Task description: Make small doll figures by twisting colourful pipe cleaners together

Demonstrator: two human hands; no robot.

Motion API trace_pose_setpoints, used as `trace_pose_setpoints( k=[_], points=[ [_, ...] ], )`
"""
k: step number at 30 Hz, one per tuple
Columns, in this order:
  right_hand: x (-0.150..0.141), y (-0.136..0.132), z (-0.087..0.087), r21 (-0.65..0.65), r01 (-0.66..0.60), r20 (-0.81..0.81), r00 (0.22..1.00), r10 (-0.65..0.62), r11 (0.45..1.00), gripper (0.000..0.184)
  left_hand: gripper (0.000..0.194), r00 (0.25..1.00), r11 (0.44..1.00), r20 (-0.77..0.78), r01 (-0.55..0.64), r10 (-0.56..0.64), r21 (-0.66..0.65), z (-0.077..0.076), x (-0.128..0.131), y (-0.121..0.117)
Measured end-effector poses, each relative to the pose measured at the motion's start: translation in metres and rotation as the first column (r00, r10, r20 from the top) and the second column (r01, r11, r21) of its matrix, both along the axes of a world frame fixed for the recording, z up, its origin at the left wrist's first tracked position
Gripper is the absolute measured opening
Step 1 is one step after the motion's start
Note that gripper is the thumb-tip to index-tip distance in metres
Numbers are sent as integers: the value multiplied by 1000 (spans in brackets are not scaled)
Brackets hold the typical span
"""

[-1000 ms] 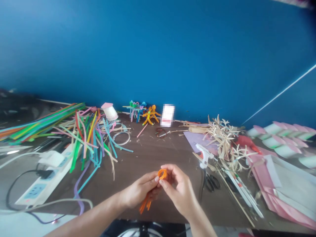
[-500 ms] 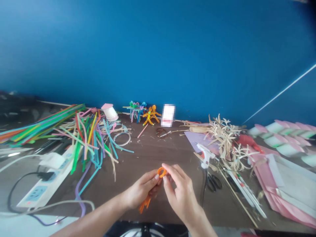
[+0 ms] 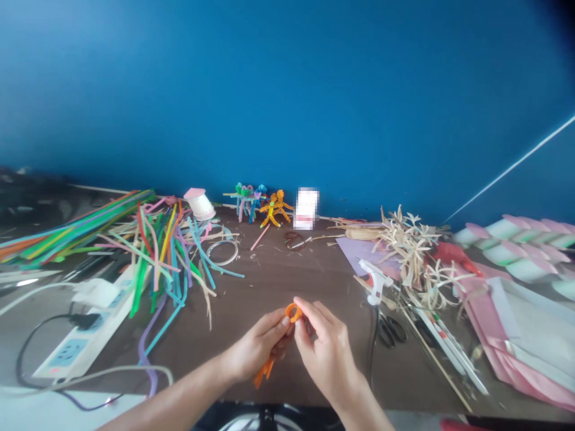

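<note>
An orange pipe cleaner [image 3: 293, 312] is curled into a small ring between my two hands, low in the middle of the view. My left hand [image 3: 260, 344] is closed on it, thumb and fingers pinching the ring's left side, and orange ends hang below the palm. My right hand [image 3: 326, 341] has its fingertips and thumb on the ring's right side. Beyond them, orange and yellow pipe-cleaner figures [image 3: 273, 209] stand by the wall, beside blue, green and purple ones [image 3: 247, 200].
Colourful pipe cleaners [image 3: 157, 245] and a power strip [image 3: 74, 350] with cables lie at left. To the right are a glue gun [image 3: 375, 281], black-handled scissors [image 3: 390, 330], dried husk flowers [image 3: 411, 245], pink paper [image 3: 494, 353] and several white-and-pink cups [image 3: 516, 230].
My right thumb has slid off the front of the ring, and my right fingers have shifted to its upper right edge. My left hand keeps its grip.
</note>
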State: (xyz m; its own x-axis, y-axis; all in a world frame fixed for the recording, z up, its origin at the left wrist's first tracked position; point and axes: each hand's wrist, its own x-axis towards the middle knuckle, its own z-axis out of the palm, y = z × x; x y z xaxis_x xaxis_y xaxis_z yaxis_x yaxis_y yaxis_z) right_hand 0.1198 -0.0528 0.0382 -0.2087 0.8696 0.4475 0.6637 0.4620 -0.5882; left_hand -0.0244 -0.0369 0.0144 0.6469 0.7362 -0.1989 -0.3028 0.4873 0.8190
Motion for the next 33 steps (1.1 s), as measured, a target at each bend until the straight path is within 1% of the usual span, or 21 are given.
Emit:
trace_pose_setpoints(
  k=[4,10,20,27,30,33],
  points=[
    [0,0,0,12,9,12,1000,-9,1000,31,31,1000,1000,2,-7,7,-4,1,1,0],
    [0,0,-2,3,19,21,1000,-19,1000,29,30,1000,998,7,-16,16,-58,1,1,0],
    [0,-1,-4,27,25,32,999,-26,999,30,31,999,998,-10,-34,33,-46,-1,2,-1],
    [-1,0,-5,34,33,40,999,-34,999,30,32,999,997,-26,-46,45,-61,0,3,-2],
    [-1,1,-5,5,25,-9,1000,-25,1000,31,32,999,997,-36,-43,41,-66,1,3,-2],
    [-1,0,-7,-76,6,-182,983,-20,997,31,32,998,998,-32,-57,56,-39,3,4,-1]
  ],
)
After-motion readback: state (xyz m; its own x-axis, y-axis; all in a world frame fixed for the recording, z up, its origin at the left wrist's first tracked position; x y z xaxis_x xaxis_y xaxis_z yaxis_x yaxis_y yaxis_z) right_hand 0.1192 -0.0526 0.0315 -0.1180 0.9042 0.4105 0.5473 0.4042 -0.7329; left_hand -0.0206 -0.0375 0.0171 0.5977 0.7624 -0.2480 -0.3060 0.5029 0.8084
